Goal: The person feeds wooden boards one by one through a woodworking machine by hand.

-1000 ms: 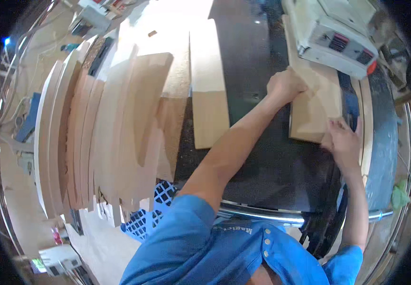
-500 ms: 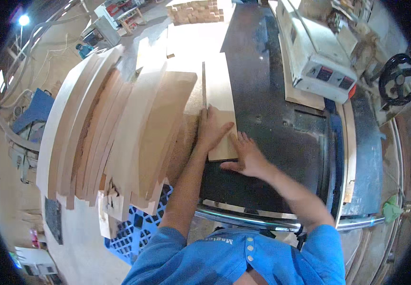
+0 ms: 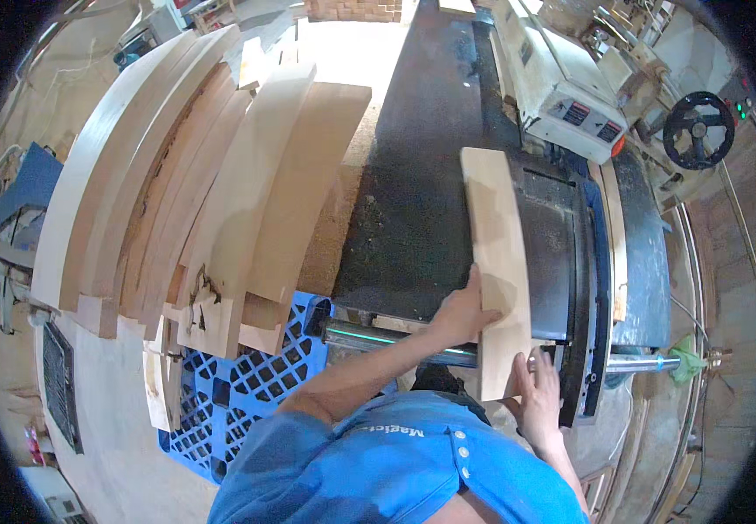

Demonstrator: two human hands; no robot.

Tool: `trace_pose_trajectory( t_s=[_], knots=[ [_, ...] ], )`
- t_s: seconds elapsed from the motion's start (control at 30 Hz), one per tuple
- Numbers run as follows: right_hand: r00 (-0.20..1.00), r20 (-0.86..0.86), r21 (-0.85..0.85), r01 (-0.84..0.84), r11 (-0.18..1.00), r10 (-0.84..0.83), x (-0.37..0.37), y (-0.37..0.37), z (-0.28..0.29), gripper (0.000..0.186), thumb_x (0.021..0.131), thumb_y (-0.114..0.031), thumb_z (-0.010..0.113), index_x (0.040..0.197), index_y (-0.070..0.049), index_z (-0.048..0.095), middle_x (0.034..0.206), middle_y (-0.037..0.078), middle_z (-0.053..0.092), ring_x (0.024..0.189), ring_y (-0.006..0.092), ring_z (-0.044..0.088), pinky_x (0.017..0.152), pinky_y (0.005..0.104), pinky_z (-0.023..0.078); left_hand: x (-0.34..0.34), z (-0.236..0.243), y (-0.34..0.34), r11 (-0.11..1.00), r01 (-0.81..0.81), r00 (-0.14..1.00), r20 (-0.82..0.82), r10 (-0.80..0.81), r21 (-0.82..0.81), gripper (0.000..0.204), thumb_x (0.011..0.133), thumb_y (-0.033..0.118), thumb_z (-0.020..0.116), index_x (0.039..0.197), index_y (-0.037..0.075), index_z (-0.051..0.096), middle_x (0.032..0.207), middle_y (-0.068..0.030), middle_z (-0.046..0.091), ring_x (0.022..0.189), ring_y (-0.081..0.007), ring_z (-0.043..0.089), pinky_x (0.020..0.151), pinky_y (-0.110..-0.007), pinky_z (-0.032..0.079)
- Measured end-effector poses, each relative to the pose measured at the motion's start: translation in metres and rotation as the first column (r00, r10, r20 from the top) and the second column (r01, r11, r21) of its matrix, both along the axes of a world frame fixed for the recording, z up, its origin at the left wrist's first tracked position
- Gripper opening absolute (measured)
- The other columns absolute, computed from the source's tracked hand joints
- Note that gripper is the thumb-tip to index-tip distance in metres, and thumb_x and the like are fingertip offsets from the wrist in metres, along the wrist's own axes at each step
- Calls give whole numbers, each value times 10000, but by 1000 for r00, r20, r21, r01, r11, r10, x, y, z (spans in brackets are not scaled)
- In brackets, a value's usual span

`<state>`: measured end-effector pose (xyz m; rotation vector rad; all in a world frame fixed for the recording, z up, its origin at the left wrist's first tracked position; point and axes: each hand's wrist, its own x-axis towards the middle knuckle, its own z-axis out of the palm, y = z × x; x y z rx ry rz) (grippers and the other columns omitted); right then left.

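Note:
A pale wooden board (image 3: 498, 236) lies lengthwise over the dark metal machine table (image 3: 422, 175), its near end jutting past the table's front edge toward my body. On its left edge is my left hand (image 3: 463, 314), the thumb across the upper face and a finger stretched along the side. My right hand (image 3: 537, 397) holds the near end from the right, fingers bent against the edge. The undersides of both grips are hidden by the board.
Left of the table, thick planks (image 3: 247, 201) are stacked on a blue plastic pallet (image 3: 247, 402). A fence (image 3: 583, 306) runs along the table's right side. Beyond it are a white machine housing (image 3: 570, 96) and a black handwheel (image 3: 698, 131). A metal bar (image 3: 369, 339) crosses the front.
The board has moved right and toward my body, off its place beside the stack. Both hands have shifted with it, my right hand now at its near end.

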<state>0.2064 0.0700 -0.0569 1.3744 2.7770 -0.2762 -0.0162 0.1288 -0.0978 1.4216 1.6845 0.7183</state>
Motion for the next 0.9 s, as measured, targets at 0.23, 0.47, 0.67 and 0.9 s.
trace_pose_trajectory(
  t_s=[0.23,0.47,0.67,0.9],
  knots=[
    [984,153,233,50,971,-87,-2,22,23,452,738,-101,584,1165,16,496,1142,168,543,1193,306,429,1066,524,190,41,-4,72,982,181,979,86,-185,57,944,746,327,649,1356,-121,84,877,-286,616,853,-422,607,788,-447,488],
    [959,268,226,34,974,-96,14,94,21,433,777,-100,515,1180,55,484,1171,177,552,1248,288,400,1089,524,141,67,-14,143,980,149,984,73,-160,132,895,759,235,642,1322,-183,87,664,-196,618,584,-288,636,610,-374,518],
    [954,291,223,9,975,-76,9,164,14,506,753,-194,598,1185,41,481,1174,167,562,1270,280,381,1092,547,86,54,-5,211,969,178,984,-50,-172,171,885,767,291,623,1324,-184,125,896,-277,609,848,-367,618,765,-431,489],
    [924,381,235,-82,969,-14,-16,246,16,631,691,-309,680,1211,-9,485,1198,130,553,1269,257,380,1096,543,62,30,-11,287,983,37,999,-32,-32,182,891,738,291,682,1346,-124,181,964,-270,602,903,-405,592,792,-442,472]
  ],
)
